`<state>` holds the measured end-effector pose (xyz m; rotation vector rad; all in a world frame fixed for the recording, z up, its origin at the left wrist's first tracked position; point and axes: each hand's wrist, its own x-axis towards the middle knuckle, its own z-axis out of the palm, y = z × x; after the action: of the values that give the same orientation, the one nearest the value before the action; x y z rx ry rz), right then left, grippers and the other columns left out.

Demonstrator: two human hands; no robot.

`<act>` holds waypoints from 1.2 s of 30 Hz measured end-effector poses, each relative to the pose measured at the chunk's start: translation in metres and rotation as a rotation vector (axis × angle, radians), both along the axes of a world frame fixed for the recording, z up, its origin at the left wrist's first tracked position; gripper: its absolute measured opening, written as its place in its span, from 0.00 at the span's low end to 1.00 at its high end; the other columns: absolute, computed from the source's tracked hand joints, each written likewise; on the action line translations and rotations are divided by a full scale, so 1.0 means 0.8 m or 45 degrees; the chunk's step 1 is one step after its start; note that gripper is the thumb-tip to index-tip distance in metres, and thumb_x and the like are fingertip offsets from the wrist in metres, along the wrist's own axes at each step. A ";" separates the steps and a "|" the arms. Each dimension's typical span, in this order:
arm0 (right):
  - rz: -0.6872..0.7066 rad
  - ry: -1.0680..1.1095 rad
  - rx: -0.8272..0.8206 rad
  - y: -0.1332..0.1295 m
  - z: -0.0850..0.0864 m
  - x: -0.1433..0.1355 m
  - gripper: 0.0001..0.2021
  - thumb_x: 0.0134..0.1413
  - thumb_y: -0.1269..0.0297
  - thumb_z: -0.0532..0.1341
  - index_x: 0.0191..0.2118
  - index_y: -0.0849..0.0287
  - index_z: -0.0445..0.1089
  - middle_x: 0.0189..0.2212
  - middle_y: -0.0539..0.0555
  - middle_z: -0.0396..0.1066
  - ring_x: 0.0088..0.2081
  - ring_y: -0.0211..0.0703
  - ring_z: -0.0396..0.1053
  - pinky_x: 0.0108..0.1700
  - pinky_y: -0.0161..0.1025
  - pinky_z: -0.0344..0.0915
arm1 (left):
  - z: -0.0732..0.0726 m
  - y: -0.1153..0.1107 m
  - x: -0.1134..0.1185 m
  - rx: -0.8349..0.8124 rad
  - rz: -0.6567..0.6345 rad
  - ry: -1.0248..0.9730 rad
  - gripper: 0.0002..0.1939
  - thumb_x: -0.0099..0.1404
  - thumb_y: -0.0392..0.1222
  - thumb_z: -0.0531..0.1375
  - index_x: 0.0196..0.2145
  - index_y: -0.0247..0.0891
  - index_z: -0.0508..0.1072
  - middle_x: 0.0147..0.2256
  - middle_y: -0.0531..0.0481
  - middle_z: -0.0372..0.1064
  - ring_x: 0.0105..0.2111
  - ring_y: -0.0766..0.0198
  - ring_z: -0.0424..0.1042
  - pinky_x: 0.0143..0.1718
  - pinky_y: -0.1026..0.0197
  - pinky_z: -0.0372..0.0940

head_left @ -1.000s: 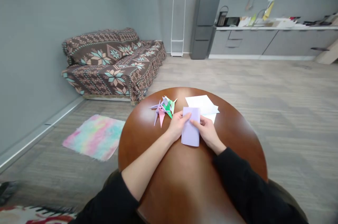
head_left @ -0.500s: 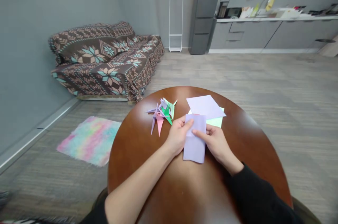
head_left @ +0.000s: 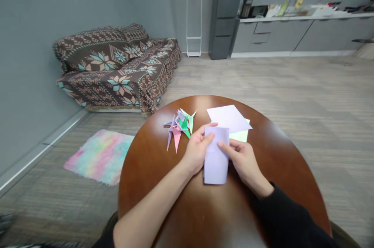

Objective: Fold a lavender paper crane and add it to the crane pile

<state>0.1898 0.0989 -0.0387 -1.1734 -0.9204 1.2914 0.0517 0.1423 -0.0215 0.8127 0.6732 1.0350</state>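
A sheet of lilac origami paper [head_left: 216, 166], folded into a tall narrow rectangle with a faint crease across it, is held up over the table. My left hand [head_left: 199, 146] grips its left edge, thumb on the front and fingers behind. On the right edge, my right hand [head_left: 241, 159] pinches it between thumb and fingers. Just beyond lie a flat lilac sheet [head_left: 229, 117] and, partly under it, a pale green sheet [head_left: 241, 136]. Left of my hands sits a cluster of folded paper cranes [head_left: 184, 123] in lilac, pink, green and pale green.
The round brown table [head_left: 146, 185] carries everything I handle. Beyond it stand a sofa [head_left: 122, 69] under a patterned cover, a white rack [head_left: 194, 16], a grey fridge [head_left: 228, 14] and a kitchen counter [head_left: 280, 37]. A fluffy pastel rug [head_left: 99, 156] lies on the floor at left.
The folded lilac paper has tilted slightly and its lower end sits a little lower. My right hand has shifted slightly to the right along with its edge. Both hands keep their hold.
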 end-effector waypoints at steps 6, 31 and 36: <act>-0.024 -0.003 -0.025 0.001 -0.003 0.000 0.17 0.44 0.50 0.74 0.29 0.61 0.79 0.22 0.53 0.75 0.22 0.40 0.66 0.25 0.37 0.63 | -0.002 0.002 -0.001 0.023 -0.009 -0.003 0.22 0.57 0.45 0.70 0.48 0.40 0.72 0.33 0.51 0.75 0.26 0.66 0.70 0.28 0.66 0.65; -0.074 0.000 0.011 -0.002 -0.003 -0.006 0.21 0.40 0.48 0.75 0.28 0.63 0.78 0.23 0.55 0.77 0.22 0.40 0.68 0.25 0.36 0.64 | -0.005 0.003 -0.006 0.144 -0.010 0.041 0.22 0.58 0.46 0.69 0.48 0.37 0.71 0.32 0.50 0.75 0.25 0.66 0.71 0.27 0.66 0.64; -0.083 -0.003 0.046 -0.006 0.002 -0.008 0.21 0.39 0.48 0.75 0.24 0.63 0.76 0.20 0.54 0.74 0.21 0.39 0.66 0.23 0.35 0.62 | -0.003 0.005 -0.012 0.222 0.029 0.095 0.20 0.58 0.46 0.69 0.46 0.35 0.73 0.30 0.49 0.76 0.25 0.65 0.72 0.27 0.65 0.65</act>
<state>0.1837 0.0937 -0.0374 -1.1675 -0.8968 1.2164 0.0421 0.1465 -0.0237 1.0011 0.6631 1.0985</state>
